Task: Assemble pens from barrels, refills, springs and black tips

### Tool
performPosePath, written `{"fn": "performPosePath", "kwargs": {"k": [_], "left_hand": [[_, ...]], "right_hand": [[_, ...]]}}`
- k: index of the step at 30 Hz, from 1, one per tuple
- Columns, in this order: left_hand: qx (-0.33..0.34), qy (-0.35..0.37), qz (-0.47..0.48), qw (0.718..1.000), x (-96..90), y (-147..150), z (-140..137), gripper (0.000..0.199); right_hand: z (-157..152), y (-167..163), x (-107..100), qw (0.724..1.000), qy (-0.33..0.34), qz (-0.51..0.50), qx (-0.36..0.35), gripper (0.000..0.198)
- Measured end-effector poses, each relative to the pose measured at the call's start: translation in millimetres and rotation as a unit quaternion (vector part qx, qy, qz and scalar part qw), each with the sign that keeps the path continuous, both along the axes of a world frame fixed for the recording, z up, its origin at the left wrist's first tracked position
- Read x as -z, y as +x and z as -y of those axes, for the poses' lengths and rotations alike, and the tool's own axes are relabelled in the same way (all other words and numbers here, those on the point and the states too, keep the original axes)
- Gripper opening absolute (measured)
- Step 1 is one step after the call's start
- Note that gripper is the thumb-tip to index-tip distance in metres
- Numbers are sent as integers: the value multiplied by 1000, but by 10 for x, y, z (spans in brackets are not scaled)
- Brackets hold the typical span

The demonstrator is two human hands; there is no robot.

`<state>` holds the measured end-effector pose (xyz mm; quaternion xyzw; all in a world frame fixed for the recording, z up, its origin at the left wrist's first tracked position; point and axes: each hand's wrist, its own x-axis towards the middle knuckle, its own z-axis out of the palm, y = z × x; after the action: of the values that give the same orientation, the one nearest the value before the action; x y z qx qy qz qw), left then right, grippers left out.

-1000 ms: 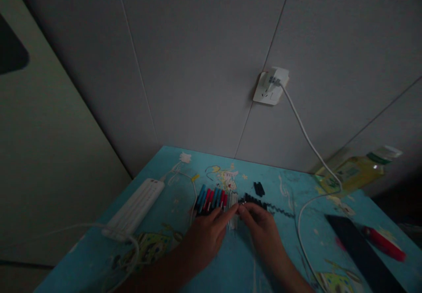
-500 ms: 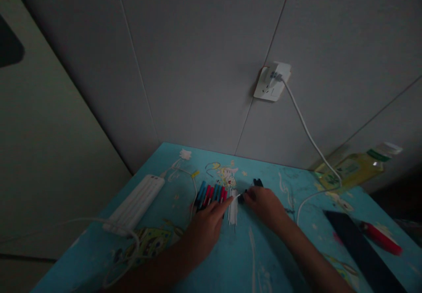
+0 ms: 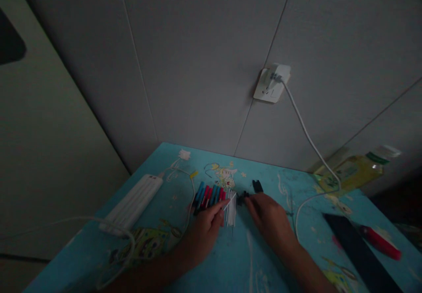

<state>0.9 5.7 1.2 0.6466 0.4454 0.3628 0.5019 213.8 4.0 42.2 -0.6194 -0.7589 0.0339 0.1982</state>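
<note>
My left hand (image 3: 206,229) pinches a thin white pen refill (image 3: 232,197) between thumb and forefinger, its tip slanting up to the right. Under and beside it lies a row of similar white refills (image 3: 231,216). Left of these, blue and red pen barrels (image 3: 211,194) lie side by side, partly behind my left fingers. The fingertips of my right hand (image 3: 272,218) close at a little pile of small black pieces (image 3: 243,197); they seem to pinch one, though dim light blurs it. A black clip-like object (image 3: 257,186) lies just beyond.
A white power strip (image 3: 133,205) with a looping cable is on the table's left. At right are a bottle of yellow liquid (image 3: 352,172), a white charging cable (image 3: 301,117), a dark flat strip (image 3: 359,249) and a red-handled tool (image 3: 382,243). The wall stands behind.
My right hand has drawn slightly away from the refill's tip, down towards me, uncovering more of the black pieces. The left hand has shifted a little left and down, still holding the refill.
</note>
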Motion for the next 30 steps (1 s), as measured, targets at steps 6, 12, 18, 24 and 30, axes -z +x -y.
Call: {"fn": "performPosePath", "kwargs": {"k": [6,12,18,24,30], "left_hand": [[19,12,20,1000,-39,84,91,41],[35,70,-13,997,-59,137,144,35],[56,177,-89,979,-9,63,205,35],[73,343,-282,893,-26,-49,64,28],[41,369,-309,876,-15,-57,-99,25]], "right_hand": [[359,-249,276,985,75,-65,-143,33],[338,-293,358,987,89,-52,-122,34],[167,-10,219,987,154,19,-49,22],[-159,-126,109,972,117,178,-99,21],[-209,-406,199,966,101,220,-92,22]]}}
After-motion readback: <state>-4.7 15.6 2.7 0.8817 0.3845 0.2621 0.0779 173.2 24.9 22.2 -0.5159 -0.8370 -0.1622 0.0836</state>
